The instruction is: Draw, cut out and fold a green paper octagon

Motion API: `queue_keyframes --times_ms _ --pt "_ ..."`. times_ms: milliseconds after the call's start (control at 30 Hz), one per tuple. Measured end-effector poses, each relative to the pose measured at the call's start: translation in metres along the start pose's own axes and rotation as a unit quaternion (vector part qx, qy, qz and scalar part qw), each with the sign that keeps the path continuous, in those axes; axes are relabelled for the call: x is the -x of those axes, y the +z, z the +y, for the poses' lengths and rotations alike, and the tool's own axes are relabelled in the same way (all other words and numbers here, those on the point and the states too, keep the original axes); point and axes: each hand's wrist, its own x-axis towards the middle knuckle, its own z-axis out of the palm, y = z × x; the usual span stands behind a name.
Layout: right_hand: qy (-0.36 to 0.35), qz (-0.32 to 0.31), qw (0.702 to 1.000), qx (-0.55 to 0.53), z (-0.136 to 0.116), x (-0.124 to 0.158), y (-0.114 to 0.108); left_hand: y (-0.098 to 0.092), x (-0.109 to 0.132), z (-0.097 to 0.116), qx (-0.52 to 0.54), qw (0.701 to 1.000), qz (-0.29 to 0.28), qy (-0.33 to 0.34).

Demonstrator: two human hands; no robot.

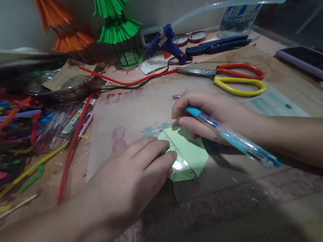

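Observation:
A pale green piece of paper (192, 154) lies on a cardboard work sheet (136, 112) in the middle of the view. A small clear ruler (183, 165) rests across the paper. My left hand (133, 176) presses its fingers flat on the ruler and the paper's left side. My right hand (208, 115) is closed around a blue pen (235, 139), with its fingers touching the paper's upper edge. The pen's tip is hidden behind the fingers.
Scissors with red and yellow handles (233, 77) lie behind my right hand. A blue glue gun (166, 45), green (114, 24) and orange (62, 27) paper umbrellas stand at the back. Colourful strips and sticks (6, 145) cover the left. A phone (315, 65) lies at right.

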Motion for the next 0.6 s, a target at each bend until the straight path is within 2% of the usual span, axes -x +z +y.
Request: queue_keyframes --times_ms 333,600 --pt "0.007 -0.005 1.0 0.001 0.0009 -0.0008 -0.0002 -0.0027 -0.0028 0.0013 -0.002 1.0 -0.014 -0.005" --pt "-0.004 0.0 1.0 0.006 0.0006 -0.0002 -0.0006 -0.0009 -0.0011 0.0004 0.01 1.0 -0.002 -0.004"
